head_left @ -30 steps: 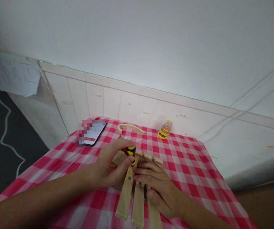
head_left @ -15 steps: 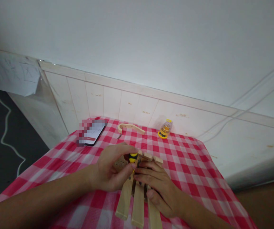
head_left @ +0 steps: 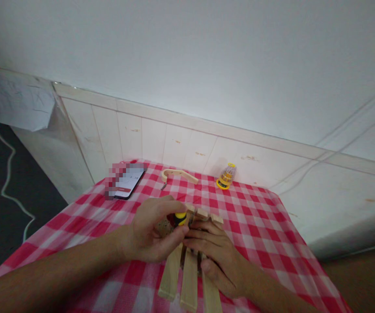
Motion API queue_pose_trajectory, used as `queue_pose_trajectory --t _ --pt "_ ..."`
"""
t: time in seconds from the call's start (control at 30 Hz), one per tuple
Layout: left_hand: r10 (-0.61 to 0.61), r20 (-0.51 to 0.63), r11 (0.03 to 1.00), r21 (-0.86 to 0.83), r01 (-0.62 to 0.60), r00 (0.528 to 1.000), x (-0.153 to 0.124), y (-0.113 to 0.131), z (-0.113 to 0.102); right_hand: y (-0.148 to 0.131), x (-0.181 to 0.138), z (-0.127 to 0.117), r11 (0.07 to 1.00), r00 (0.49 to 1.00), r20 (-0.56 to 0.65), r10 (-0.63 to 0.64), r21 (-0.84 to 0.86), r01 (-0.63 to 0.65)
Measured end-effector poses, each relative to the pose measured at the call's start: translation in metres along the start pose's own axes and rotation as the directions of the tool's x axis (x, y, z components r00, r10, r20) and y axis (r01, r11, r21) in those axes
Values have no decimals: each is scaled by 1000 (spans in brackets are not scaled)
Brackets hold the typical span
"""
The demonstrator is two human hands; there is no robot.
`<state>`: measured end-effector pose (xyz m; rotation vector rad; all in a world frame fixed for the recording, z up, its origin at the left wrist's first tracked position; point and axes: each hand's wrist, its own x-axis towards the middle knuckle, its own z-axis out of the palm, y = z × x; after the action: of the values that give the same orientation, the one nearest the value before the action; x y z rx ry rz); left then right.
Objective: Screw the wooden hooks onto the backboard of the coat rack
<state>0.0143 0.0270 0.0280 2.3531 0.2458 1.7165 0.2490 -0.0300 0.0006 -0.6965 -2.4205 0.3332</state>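
Observation:
My left hand (head_left: 151,229) pinches the black-and-yellow handle of a screwdriver (head_left: 180,218) between thumb and fingers. Its tip is hidden behind the thumb, over the left slat of a pale wooden slatted piece (head_left: 189,280). That piece lies on the cloth with its slats running toward me and shorter block ends at the far side. My right hand (head_left: 218,250) lies over the middle and right slats, its fingers across them and its thumb curled near the gap, gripping the wood.
A curved wooden hook-shaped part (head_left: 179,174) lies farther back, a small screw-like metal piece (head_left: 164,187) beside it. A yellow-based clear bit case (head_left: 226,177) stands near the wall. At the left is a phone (head_left: 129,184). A red-and-white checked cloth (head_left: 259,226) covers the table.
The screwdriver handle has turned and tilted a little in my left hand, and the left thumb has shifted slightly right. My right hand and the wooden piece stay in place.

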Motion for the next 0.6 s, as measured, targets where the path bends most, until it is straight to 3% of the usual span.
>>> queue_pose_trajectory --t 0.6 --pt "11 3 1000 12 -11 1000 -1 -1 -1 0 0 0 1000 1000 -2 -15 -20 15"
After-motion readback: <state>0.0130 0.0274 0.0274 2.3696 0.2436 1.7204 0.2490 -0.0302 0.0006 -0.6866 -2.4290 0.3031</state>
